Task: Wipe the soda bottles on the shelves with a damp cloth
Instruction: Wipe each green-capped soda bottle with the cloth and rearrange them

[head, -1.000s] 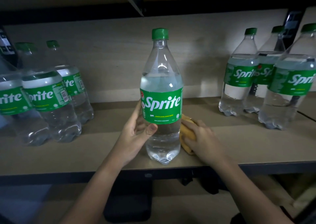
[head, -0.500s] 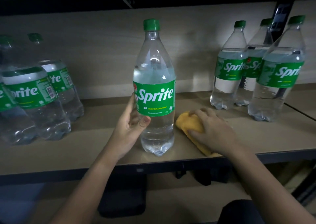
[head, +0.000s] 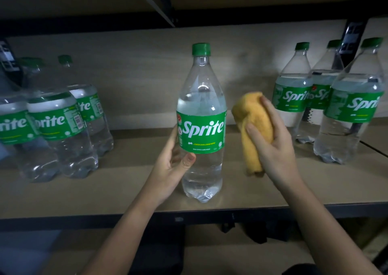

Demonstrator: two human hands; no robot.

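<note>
Standing upright near the front edge of the wooden shelf, a clear Sprite bottle with a green cap is seen in the head view. It is filled with colourless liquid up to the shoulder just above its green label, and the neck above that is seen to be clear. The bottle is gripped by the left hand at the lower edge of the label: the thumb is pressed across the front and the fingers are wrapped behind, where they are mostly hidden.

Just to the right of the bottle, and apart from it, a bunched yellow cloth is held off the shelf by the right hand. The fingers are curled tightly round the cloth, with the thumb laid on its front and a fingertip shown at its top. The lower end of the cloth hangs below the palm.

At the left of the shelf, a group of Sprite bottles is stood close together, each holding the same colourless liquid. At the right, three more Sprite bottles are grouped, also filled to above their labels and capped in green. A dark metal rail is seen along the front of the shelf.
</note>
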